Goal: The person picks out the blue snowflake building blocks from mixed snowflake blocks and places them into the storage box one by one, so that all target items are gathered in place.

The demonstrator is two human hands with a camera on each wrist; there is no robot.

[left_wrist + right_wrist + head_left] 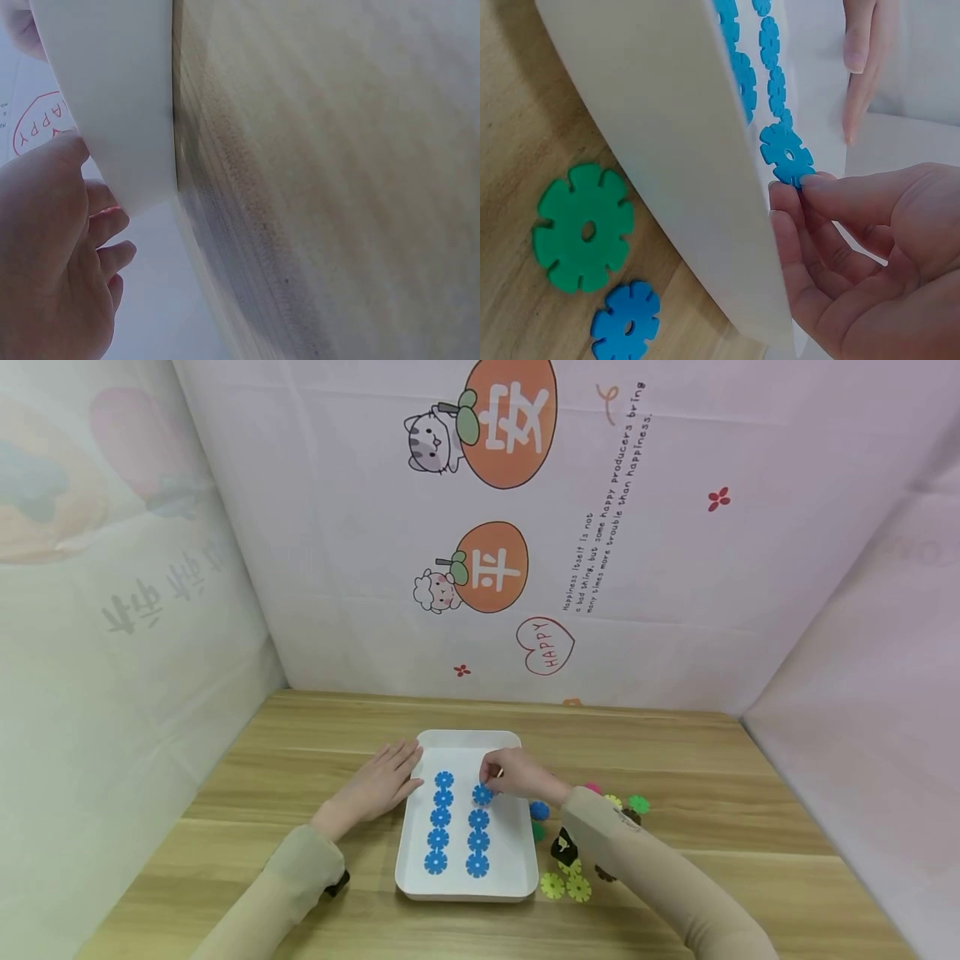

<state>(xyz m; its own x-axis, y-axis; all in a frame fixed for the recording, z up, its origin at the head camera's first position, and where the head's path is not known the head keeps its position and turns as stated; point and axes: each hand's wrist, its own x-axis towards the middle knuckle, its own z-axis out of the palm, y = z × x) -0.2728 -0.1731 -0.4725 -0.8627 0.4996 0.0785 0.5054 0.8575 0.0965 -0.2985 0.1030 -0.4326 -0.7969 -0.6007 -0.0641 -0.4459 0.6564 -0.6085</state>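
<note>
A white tray point(465, 742) lies on the wooden table, holding two columns of blue flower-shaped notched discs. The left column point(439, 817) has several discs; the right column point(478, 841) is nearer the right hand. My right hand point(521, 774) pinches one blue disc point(786, 154) between thumb and fingertips, above the upper end of the right column. In the right wrist view this disc is tilted. My left hand point(378, 783) rests against the tray's upper left rim with fingers extended; the left wrist view shows its fingers at the tray wall point(112, 97).
Right of the tray lie a green disc point(585, 229) and a blue disc point(539, 811). Yellow discs point(578, 887), a light green disc point(639, 803) and several others lie around the right forearm, partly hidden by it. Printed cloth walls point(637, 552) surround the table.
</note>
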